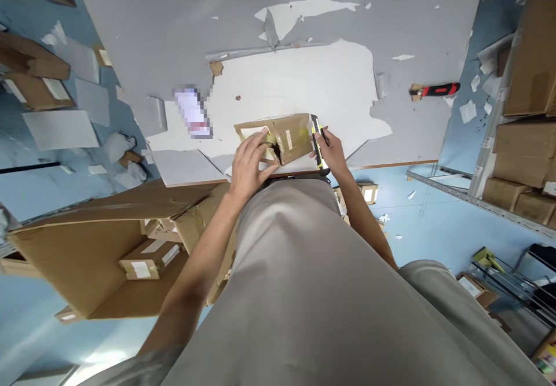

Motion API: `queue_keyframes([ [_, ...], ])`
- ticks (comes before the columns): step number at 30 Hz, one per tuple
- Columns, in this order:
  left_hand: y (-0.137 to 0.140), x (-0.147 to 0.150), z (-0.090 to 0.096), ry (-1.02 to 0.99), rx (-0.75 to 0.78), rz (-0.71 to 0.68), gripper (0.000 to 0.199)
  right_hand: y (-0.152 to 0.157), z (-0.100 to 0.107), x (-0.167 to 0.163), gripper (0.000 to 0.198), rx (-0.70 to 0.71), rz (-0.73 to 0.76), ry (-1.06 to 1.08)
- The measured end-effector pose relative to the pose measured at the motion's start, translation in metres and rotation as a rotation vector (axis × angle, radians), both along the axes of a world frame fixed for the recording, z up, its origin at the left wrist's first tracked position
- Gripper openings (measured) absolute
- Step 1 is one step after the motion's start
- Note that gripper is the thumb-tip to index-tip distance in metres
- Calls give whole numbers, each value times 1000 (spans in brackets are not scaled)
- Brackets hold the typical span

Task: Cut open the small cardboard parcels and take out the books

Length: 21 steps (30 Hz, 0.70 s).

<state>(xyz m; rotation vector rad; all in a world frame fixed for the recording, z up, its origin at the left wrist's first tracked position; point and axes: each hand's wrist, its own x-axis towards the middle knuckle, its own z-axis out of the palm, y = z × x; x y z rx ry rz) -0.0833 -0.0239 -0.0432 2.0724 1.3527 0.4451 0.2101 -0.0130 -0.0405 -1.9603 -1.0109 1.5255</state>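
A small brown cardboard box (295, 134) lies at the table's near edge, with a dark, ragged gap across its middle and a pale label on its left part. My left hand (249, 163) grips the box's left end, fingers over the top and thumb toward the near side. In my right hand (332, 151) is a black and yellow box cutter (318, 149), held upright along the box's right end. Whether its blade is out I cannot tell.
White torn paper (299, 79) covers the middle of the grey table (152, 27). A phone-like blurred object (193, 112) lies left, a red and black cutter (438, 89) right. A large open carton (87, 253) stands below left; shelves with boxes (523, 154) line the right.
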Motion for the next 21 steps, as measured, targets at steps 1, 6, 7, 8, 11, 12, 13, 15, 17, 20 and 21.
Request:
queue_keyframes([
  [1, -1, -4, -5, -2, 5, 38, 71, 0, 9, -3, 47, 26, 3, -10],
  [6, -10, -31, -33, 1, -104, 155, 80, 1, 41, -29, 48, 80, 124, -47],
  [7, -11, -37, -34, -3, -146, 152, 80, 0, 43, -35, 46, 83, 155, -52],
  [8, -13, -42, -33, -6, -186, 150, 82, -2, 44, -39, 45, 86, 180, -59],
  [11, -11, -45, -15, -6, -227, 196, 110, -10, 41, -47, 45, 103, 188, -78],
  [12, -7, -41, -6, -6, -206, 215, 117, -14, 39, -48, 46, 106, 172, -80],
  [13, -2, -34, 3, -7, -173, 222, 120, -17, 37, -47, 48, 108, 153, -82],
  [15, 12, -13, 18, -17, -109, 151, 106, -24, 32, -44, 52, 110, 113, -82],
  [17, 27, 12, 25, -25, -83, 22, 83, -30, 27, -39, 54, 106, 80, -86],
  [20, 42, 41, 17, -32, -91, -107, 70, -36, 23, -30, 53, 95, 49, -112],
  [21, 44, 46, 12, -35, -94, -118, 69, -37, 23, -28, 51, 95, 45, -123],
])
